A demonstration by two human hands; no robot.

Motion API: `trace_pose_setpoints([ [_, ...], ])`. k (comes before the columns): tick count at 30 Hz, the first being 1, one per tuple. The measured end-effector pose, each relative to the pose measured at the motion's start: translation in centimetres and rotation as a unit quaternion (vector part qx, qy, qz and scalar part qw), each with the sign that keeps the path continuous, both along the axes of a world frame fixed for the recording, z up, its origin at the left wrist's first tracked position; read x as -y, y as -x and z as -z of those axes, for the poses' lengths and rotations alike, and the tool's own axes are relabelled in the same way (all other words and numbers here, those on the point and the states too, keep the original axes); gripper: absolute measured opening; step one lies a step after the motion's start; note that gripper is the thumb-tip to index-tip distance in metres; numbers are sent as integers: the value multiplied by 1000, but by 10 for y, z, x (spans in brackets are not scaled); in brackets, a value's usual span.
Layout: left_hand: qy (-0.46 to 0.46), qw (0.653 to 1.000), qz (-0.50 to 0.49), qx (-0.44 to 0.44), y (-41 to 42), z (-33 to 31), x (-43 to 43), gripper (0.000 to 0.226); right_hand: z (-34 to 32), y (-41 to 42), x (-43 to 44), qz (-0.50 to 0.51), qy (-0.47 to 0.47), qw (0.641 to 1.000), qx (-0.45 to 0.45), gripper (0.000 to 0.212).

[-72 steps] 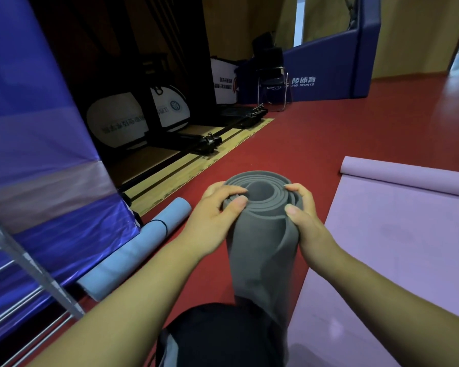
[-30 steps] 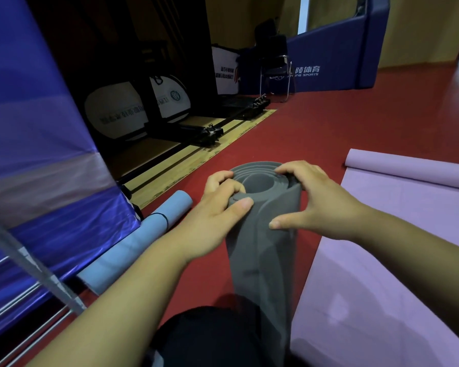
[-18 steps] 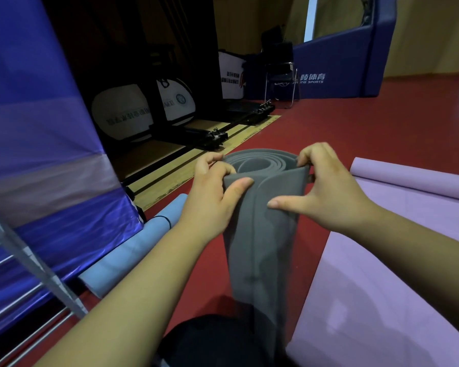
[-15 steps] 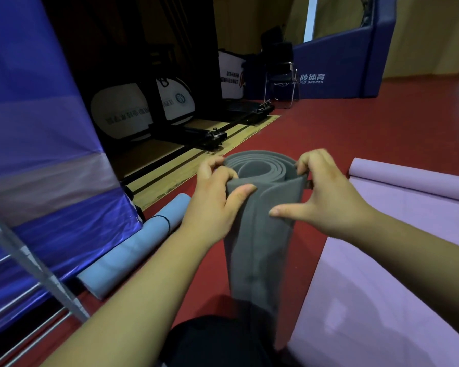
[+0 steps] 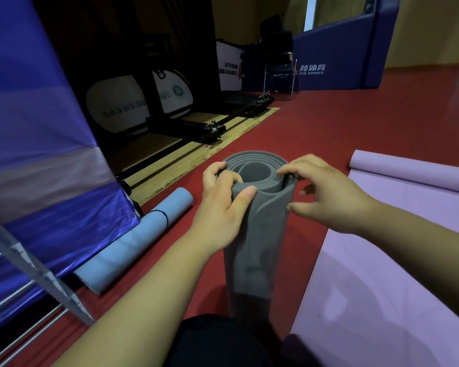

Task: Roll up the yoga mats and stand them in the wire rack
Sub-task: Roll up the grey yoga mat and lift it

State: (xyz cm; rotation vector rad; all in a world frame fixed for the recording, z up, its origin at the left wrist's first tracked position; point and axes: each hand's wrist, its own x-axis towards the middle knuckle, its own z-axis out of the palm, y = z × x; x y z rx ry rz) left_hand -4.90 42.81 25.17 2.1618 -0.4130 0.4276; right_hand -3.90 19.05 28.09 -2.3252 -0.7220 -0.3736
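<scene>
The left hand point(image 5: 223, 207) grips the top of the upright grey mat point(image 5: 257, 234), the right hand point(image 5: 326, 192) pinches its rim; its foot hides behind a dark knee point(image 5: 217, 340). The wire rack point(image 5: 24, 295) is cut off at left; open red floor point(image 5: 342, 128) lies beyond.

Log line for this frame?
grey mat: rolled, upright | left hand: grips top | right hand: pinches top rim | purple mat: mostly flat | blue mat: rolled, on floor

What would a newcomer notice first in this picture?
The grey rolled yoga mat is held upright in the centre, its top gripped by the left hand and the right hand. A purple mat lies partly unrolled on the red floor at right; a blue rolled mat lies at left.
</scene>
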Motion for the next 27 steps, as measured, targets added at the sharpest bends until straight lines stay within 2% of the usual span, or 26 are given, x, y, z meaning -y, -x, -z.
trace_pose_setpoints([
  [4,0,1000,22,-16,4,-1,6,19,-18,-7,-1,-6,95,994,-55,88],
  [5,0,1000,25,-18,4,-1,6,20,-20,-7,-4,-4,122,991,-62,88],
  [9,12,999,33,-26,8,0,5,21,-22,-2,-17,16,212,976,-43,71],
  [13,23,999,35,-22,9,3,0,25,-28,-3,-23,-31,273,960,-44,62],
  [15,41,998,32,-33,10,4,-2,31,-25,-5,-25,-42,256,965,-33,59],
  [17,67,996,35,-42,10,5,-1,33,-17,-5,-27,-45,193,980,-2,58],
  [20,86,995,40,-26,7,5,0,27,-8,-9,-26,-23,139,988,61,59],
  [24,142,988,57,-2,0,3,9,21,-22,-11,-23,2,171,980,100,61],
  [27,215,974,74,-14,-11,0,13,23,-50,-16,-27,19,231,961,149,66],
])
